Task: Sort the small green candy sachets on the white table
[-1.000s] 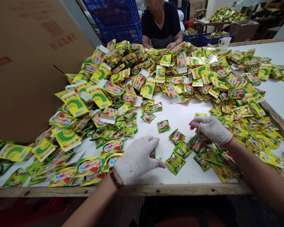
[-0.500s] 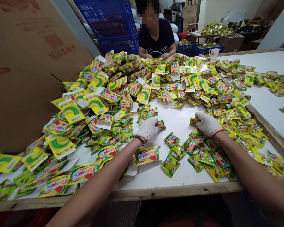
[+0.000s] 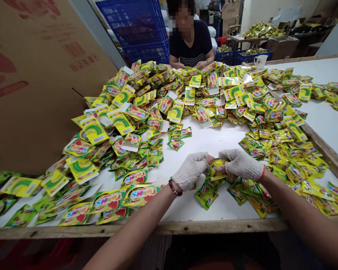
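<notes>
My left hand (image 3: 192, 170), in a white knit glove with bare fingertips, is closed at the left edge of a small yellow sachet (image 3: 216, 168). From the other side my right hand (image 3: 242, 164), gloved alike, pinches the same sachet with its thumb across the front. Part of something green and red shows under my left palm; I cannot make out what it is. Just below the hands lie green sachets (image 3: 206, 195) with watermelon pictures. Flat printed cartons (image 3: 142, 195) lie left of my left wrist.
A large heap of yellow cartons (image 3: 124, 123) runs along the far side and left. Yellow sachets (image 3: 295, 172) spread at right by a wooden divider (image 3: 326, 153). A big cardboard box (image 3: 45, 93) stands at left. A co-worker (image 3: 191, 41) sits opposite, near a white cup (image 3: 260, 61).
Both hands have come together near the front middle; my left hand moved right and nearer, my right hand nearer with the yellow sachet. The view has shifted slightly.
</notes>
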A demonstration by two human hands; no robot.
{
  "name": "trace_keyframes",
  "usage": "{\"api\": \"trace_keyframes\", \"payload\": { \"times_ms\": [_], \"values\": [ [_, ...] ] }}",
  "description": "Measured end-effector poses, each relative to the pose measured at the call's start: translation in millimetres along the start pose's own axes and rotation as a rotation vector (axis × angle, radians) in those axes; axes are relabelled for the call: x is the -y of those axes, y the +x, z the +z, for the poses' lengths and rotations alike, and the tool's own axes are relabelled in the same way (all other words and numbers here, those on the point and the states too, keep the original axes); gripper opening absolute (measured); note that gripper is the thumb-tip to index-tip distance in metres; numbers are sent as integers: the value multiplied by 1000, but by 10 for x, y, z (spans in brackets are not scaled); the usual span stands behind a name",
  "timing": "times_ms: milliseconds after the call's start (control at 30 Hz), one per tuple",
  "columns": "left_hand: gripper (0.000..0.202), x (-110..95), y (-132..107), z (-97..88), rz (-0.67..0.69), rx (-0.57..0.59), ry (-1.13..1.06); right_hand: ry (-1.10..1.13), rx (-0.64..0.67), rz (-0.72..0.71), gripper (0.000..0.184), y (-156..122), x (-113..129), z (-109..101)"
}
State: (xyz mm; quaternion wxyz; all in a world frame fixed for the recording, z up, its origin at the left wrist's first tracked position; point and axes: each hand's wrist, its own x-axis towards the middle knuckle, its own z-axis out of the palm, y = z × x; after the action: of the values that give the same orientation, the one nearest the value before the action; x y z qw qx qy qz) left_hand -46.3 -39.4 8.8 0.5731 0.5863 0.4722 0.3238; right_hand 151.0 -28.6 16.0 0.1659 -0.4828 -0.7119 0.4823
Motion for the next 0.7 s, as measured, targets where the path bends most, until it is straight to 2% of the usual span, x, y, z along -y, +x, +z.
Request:
{"api": "trace_keyframes", "payload": {
  "times_ms": [100, 167, 200, 267, 333, 400, 433, 500, 533, 567, 633, 700],
  "values": [
    [28, -10, -50, 6, 11, 7, -32, -11, -68, -18, 26, 2, -43, 35],
    [25, -6, -65, 10, 36, -26, 1, 69, -169, -68, 27, 5, -64, 85],
    [23, -2, -59, 9, 55, -40, 22, 142, -202, -94, 33, 9, -73, 117],
    [20, -2, -5, -22, 93, -37, 85, 295, -144, -107, 46, 18, -82, 184],
    [21, -22, 118, -148, 139, -46, 282, 358, 9, -58, 38, 25, -81, 234],
    [20, -58, 299, -419, 194, -135, 618, 300, 48, -10, 25, 29, -71, 249],
    [19, -76, 401, -608, 222, -213, 863, 254, 8, -5, 22, 30, -65, 243],
    [30, -98, 596, -1057, 214, -353, 1048, 164, -102, -17, 20, 33, -54, 211],
    [37, -98, 679, -1291, 160, -431, 1324, 132, -143, -23, 21, 34, -49, 190],
    [40, -89, 749, -1514, 124, -483, 1402, 107, -167, -22, 22, 35, -45, 171],
    [42, -54, 844, -1889, 83, -494, 1483, 82, -174, -20, 23, 34, -39, 142],
    [41, -19, 887, -2125, 68, -463, 1511, 85, -164, -41, 22, 31, -32, 129]
  ]
}}
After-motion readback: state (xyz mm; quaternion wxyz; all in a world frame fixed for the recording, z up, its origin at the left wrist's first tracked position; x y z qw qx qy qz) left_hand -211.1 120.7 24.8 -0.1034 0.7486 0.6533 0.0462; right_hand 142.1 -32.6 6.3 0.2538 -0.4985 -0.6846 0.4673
